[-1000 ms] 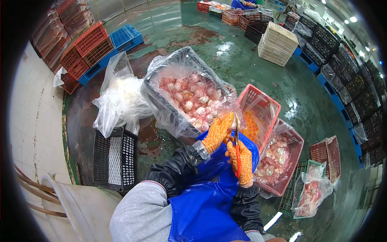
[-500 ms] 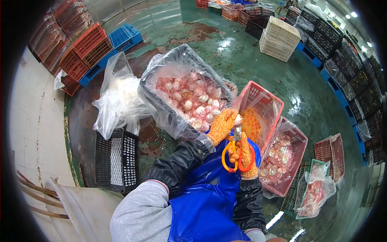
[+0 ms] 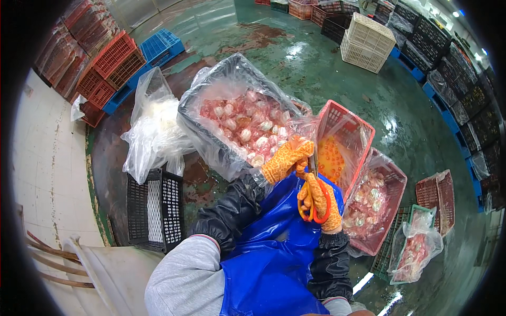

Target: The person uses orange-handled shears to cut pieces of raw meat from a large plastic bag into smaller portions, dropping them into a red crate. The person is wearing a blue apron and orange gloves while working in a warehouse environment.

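Both my hands wear orange patterned gloves. My left hand (image 3: 289, 159) is closed, its curled fingers hiding what they hold, at the near right edge of the lined dark crate (image 3: 188, 138). In that crate lie many whitish round pieces (image 3: 245, 136) among reddish clear film. My right hand (image 3: 330, 203) grips scissors (image 3: 327, 199) with red-orange and yellow handles. Their metal blades point up beside my left fingers and look nearly closed. Just beyond the blades, a lined red crate (image 3: 363, 136) holds orange, yolk-like balls (image 3: 331, 160) in yellowish liquid.
Another red crate (image 3: 396, 203) of wrapped round pieces stands at the right, a green crate (image 3: 387, 255) beyond it. Left are an upright black crate (image 3: 145, 210) and a pile of clear plastic bags (image 3: 158, 126). Stacked crates line both sides; the green floor (image 3: 363, 95) looks wet.
My right hand and the scissors have risen slightly toward my left hand. A whitish round piece that showed at my left fingertips is now hidden, and the blades have drawn together.
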A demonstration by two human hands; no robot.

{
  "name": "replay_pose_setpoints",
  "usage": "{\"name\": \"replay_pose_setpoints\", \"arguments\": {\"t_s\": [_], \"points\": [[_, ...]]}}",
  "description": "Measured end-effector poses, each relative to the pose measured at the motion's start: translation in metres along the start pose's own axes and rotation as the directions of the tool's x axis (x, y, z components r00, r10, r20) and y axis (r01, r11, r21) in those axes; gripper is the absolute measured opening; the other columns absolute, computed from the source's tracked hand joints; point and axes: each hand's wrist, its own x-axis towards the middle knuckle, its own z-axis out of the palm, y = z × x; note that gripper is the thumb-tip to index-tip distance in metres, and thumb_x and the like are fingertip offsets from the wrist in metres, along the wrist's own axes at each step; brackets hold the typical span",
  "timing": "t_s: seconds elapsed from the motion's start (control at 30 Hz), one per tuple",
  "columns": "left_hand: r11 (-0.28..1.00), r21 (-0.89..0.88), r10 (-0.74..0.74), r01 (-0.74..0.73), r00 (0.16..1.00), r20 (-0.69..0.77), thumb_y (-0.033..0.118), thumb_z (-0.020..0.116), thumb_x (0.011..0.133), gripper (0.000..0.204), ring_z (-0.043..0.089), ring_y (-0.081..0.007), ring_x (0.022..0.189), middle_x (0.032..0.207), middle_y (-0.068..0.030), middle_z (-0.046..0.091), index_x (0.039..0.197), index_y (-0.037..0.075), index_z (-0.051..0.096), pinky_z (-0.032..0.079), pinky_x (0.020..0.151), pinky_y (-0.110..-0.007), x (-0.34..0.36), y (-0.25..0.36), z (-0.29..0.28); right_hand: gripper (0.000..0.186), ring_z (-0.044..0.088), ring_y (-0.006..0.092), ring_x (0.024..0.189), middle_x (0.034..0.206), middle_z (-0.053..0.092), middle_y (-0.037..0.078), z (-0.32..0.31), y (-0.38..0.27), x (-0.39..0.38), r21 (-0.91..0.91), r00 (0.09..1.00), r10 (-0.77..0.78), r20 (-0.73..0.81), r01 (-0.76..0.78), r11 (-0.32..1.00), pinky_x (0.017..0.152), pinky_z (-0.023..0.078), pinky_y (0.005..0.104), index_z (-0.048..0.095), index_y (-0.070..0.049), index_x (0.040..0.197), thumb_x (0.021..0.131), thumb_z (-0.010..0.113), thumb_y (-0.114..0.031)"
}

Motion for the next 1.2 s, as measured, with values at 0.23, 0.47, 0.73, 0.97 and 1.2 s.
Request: {"name": "replay_pose_setpoints", "arguments": {"t_s": [0.23, 0.47, 0.73, 0.97, 1.2], "points": [[0.995, -0.095, 0.037, -0.026, 0.992, 0.117, 0.029, 0.052, 0.089, 0.024, 0.045, -0.0077, 0.045, 0.058, 0.0003, 0.049, 0.096, 0.006, 0.054, 0.036, 0.038, -0.021, -0.009, 0.008, 0.000, 0.058, 0.040, 0.0061, 0.043, 0.062, 0.051, 0.003, -0.022, 0.012, 0.012, 0.283, 0.984, 0.035, 0.175, -0.085, 0.955, 0.038, 0.035, 0.0186, 0.044, 0.004, 0.122, 0.092, 0.037, -0.045], [0.989, -0.144, 0.030, -0.022, 0.998, 0.056, 0.032, 0.053, 0.088, 0.026, 0.043, -0.0076, 0.043, 0.055, 0.0008, 0.049, 0.094, 0.007, 0.055, 0.033, 0.036, -0.020, -0.006, 0.002, 0.001, 0.068, 0.037, 0.0065, 0.039, 0.059, 0.049, 0.003, -0.035, 0.024, 0.021, 0.462, 0.919, -0.063, 0.388, -0.135, 0.877, 0.036, 0.032, 0.0183, 0.037, 0.009, 0.125, 0.092, 0.033, -0.050], [0.945, 0.317, -0.024, 0.085, 0.981, -0.190, 0.030, 0.054, 0.087, 0.023, 0.043, -0.0079, 0.039, 0.052, -0.0002, 0.048, 0.080, 0.008, 0.057, 0.030, 0.032, -0.021, 0.004, 0.012, 0.008, 0.060, 0.038, 0.0056, 0.041, 0.062, 0.051, 0.003, -0.037, 0.027, 0.022, 0.431, 0.959, 0.030, 0.281, -0.154, 0.889, 0.037, 0.033, 0.0179, 0.042, 0.007, 0.122, 0.092, 0.038, -0.045], [0.857, 0.507, 0.039, 0.088, 0.972, -0.234, 0.031, 0.060, 0.083, 0.024, 0.042, -0.0093, 0.038, 0.049, 0.0000, 0.047, 0.077, 0.008, 0.059, 0.029, 0.033, -0.024, 0.032, 0.024, 0.003, 0.049, 0.040, 0.0041, 0.045, 0.066, 0.052, 0.001, -0.025, 0.001, -0.003, 0.153, 0.989, -0.146, -0.001, 0.144, 0.978, 0.041, 0.035, 0.0164, 0.047, 0.005, 0.119, 0.093, 0.042, -0.037], [0.919, 0.394, 0.036, 0.009, 0.994, -0.107, 0.030, 0.057, 0.085, 0.024, 0.043, -0.0087, 0.040, 0.052, 0.0001, 0.049, 0.081, 0.007, 0.060, 0.031, 0.034, -0.022, 0.036, 0.021, 0.004, 0.053, 0.040, 0.0038, 0.042, 0.063, 0.052, 0.001, -0.042, 0.009, 0.009, 0.267, 0.996, -0.070, -0.062, 0.084, 0.960, 0.039, 0.034, 0.0159, 0.048, 0.004, 0.119, 0.093, 0.038, -0.041]]}}
